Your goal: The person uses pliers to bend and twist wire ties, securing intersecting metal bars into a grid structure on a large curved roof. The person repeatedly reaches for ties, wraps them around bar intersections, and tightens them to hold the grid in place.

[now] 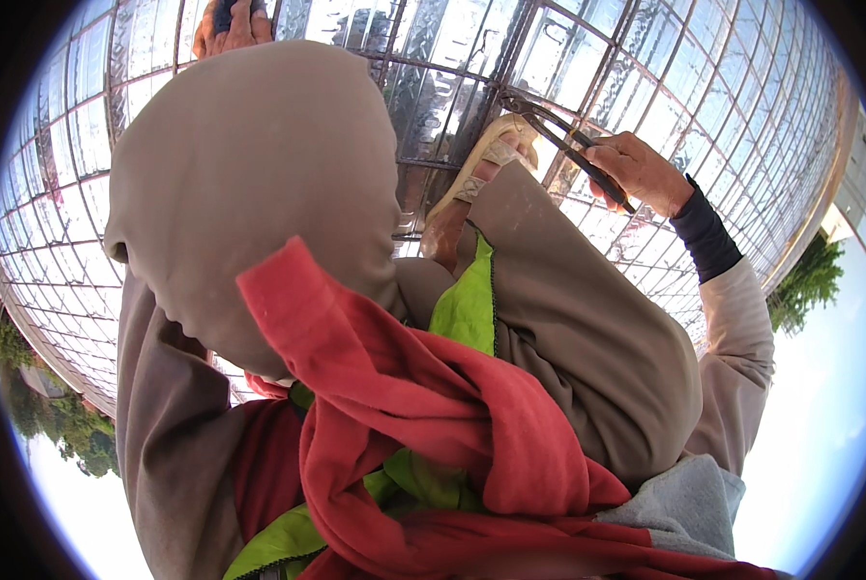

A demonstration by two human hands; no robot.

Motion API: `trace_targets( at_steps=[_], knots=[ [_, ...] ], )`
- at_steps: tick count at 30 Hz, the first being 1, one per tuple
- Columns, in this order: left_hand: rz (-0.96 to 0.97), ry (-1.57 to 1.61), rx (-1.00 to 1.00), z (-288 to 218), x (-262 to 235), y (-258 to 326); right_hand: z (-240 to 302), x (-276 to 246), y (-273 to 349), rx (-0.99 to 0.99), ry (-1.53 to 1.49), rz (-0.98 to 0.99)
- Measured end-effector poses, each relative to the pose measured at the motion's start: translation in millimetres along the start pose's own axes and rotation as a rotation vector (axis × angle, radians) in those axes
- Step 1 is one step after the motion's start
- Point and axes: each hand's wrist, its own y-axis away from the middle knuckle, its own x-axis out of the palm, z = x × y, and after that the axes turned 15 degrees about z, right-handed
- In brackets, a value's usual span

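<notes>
My right hand (641,172) is closed round the handles of dark steel pincers (570,141). Their jaws meet the crossing of rusty reinforcing bars (502,87), just beyond the toe of my sandal (496,155). At the top left, past my bent knee, my left hand (232,35) has its fingers curled about a small dark blue thing (224,14). The picture's edge cuts that thing off, so its kind is unclear. My left forearm is mostly hidden behind the knee.
Under the bar grid lies shiny ribbed metal sheeting (452,43). A red cloth garment (433,387) hangs across my lap over a yellow-green vest (464,300). Trees (808,280) and a pale building (853,193) stand past the deck's right edge.
</notes>
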Motion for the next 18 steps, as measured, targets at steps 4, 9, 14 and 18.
trace_targets(
  at_steps=[4, 9, 14, 18],
  knots=[
    [-0.032, -0.046, 0.015, -1.0, 1.6, -0.2, 14.9, -3.1, 15.3, -0.17, -0.741, 0.152],
    [-0.152, 0.073, 0.094, 5.4, 4.4, -6.3, 18.8, 17.6, 14.6, -0.345, -0.567, -0.359],
    [-0.215, -0.066, 0.176, 8.0, -3.0, -0.2, -11.1, 44.9, -15.9, -0.227, -0.152, -0.473],
    [-0.185, -0.033, 0.17, -17.9, -4.6, -9.1, -70.0, 91.8, -48.0, -0.508, 0.027, -0.643]
  ],
)
